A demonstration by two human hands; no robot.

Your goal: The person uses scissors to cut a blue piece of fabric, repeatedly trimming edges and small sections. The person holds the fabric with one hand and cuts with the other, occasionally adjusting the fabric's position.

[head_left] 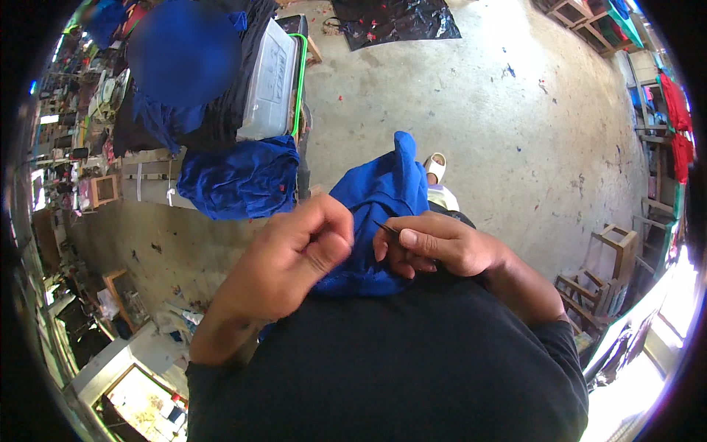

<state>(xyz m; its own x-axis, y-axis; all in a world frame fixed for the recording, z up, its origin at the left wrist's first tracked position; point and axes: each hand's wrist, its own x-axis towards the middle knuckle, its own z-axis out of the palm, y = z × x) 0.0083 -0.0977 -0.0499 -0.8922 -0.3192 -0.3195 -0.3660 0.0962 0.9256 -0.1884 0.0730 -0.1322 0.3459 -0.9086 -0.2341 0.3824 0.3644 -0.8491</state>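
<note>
A blue cloth garment (379,184) lies bunched across my lap. Above its left side, my left hand (291,254) is closed, thumb against curled fingers; whatever they may pinch is hidden. My right hand (445,243) is over the garment's right side, holding a thin, dark, pointed tool (386,227) between thumb and forefinger. Its tip points toward the left hand, and most of it is covered by the fingers, so its exact kind is unclear. A small gap separates the two hands.
Ahead on the left, another blue cloth (239,177) hangs at a bench edge beside a clear plastic bin (271,81) and piled dark and blue fabric. A black sheet (398,22) lies on the concrete floor. Wooden frames (607,269) and red cloth (672,107) are at right.
</note>
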